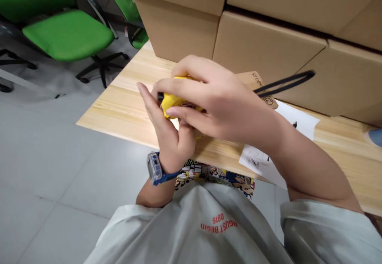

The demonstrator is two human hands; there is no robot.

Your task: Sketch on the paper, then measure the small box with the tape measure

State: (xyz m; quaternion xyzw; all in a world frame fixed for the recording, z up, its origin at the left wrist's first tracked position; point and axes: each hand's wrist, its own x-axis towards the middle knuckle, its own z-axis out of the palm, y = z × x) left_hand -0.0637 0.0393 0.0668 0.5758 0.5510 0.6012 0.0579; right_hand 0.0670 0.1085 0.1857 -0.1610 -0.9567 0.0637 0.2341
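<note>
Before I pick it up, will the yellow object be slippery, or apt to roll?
The yellow object looks like hard, glossy plastic, so probably stiff and somewhat slippery. Its rounded edge may let it roll on the wooden table. The left hand and right hand nearly cover it, so it seems compact.

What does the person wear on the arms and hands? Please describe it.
Neither the left hand nor the right hand wears a glove. The sleeves are short, loose and pale grey. The left wrist carries a chunky watch, clear-cased, on a blue strap.
</note>
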